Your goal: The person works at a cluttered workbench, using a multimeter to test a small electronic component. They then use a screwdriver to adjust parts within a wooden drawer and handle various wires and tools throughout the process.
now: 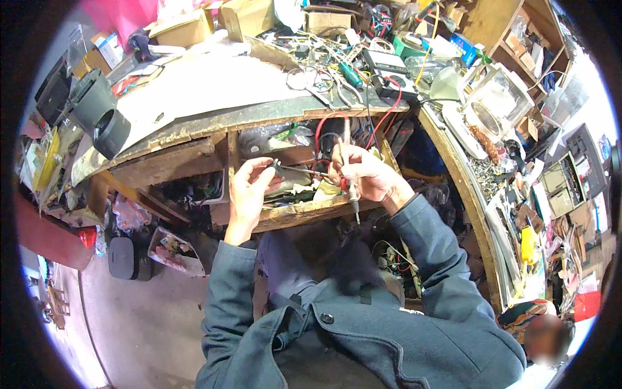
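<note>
My left hand pinches a small dark piece between thumb and fingertips, over an open drawer full of mixed items. My right hand is closed around a pen-like probe with a grey lower section, its tip pointing down. A thin metal shaft runs from near my right fingers to the dark piece; its far end is too small to make out. Red leads and a dark cable hang from the bench beside my right hand.
The bench holds a meter-like device, pliers, a green-handled tool and clutter. A side bench runs along my right, with a yellow object. A bin sits on the floor. Another person is at lower right.
</note>
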Available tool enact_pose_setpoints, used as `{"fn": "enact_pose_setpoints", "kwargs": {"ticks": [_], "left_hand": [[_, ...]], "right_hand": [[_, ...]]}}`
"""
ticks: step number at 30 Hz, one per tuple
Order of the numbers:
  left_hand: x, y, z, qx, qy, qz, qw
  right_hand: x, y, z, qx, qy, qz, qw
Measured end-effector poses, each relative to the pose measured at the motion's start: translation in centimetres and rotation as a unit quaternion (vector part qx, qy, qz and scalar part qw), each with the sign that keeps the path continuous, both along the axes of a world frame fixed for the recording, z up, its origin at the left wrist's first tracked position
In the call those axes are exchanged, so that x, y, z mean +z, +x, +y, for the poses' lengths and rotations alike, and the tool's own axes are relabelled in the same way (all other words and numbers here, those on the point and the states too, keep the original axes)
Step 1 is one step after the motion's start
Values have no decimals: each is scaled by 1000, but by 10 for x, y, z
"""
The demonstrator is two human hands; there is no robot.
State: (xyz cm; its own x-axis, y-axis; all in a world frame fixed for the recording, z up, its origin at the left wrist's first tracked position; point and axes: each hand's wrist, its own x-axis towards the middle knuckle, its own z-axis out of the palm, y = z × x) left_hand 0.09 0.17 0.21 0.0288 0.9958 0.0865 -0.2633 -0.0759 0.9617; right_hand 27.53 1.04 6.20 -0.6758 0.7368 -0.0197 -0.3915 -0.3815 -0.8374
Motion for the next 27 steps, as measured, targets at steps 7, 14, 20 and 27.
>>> {"fn": "enact_pose_setpoints", "kwargs": {"ticks": [7, 14, 20, 27], "left_hand": [[-2, 0, 5, 32, -7, -75, 997], [1, -4, 9, 49, -6, -106, 993], [-2, -5, 9, 114, 12, -136, 984], [-4, -4, 9, 113, 17, -115, 987]], "right_hand": [[-31, -49, 9, -60, 51, 214, 974], [-13, -80, 35, -293, 99, 16, 951], [-25, -81, 39, -273, 237, -165, 918], [-42, -94, 40, -139, 432, -477, 753]]}}
